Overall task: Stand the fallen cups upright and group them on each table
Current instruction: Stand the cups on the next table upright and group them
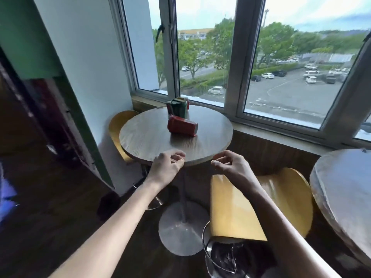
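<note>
A red cup (182, 128) lies on its side near the middle of the round wooden table (148, 137), its mouth pointing left. Behind it, at the table's far edge by the window, a green cup (178, 108) stands upright with at least one red cup (187, 103) partly hidden behind it. My left hand (167, 167) hovers at the table's near edge, fingers loosely curled and holding nothing. My right hand (228, 165) hangs just off the near right edge, fingers also curled and apart, holding nothing. Both hands are well short of the fallen cup.
A yellow-backed bar stool (232, 209) stands below my right arm, another yellow chair (115, 127) sits left of the table, and a third (291, 197) to the right. A second round table (341, 187) is at the right edge. A window sill runs behind, a wall at left.
</note>
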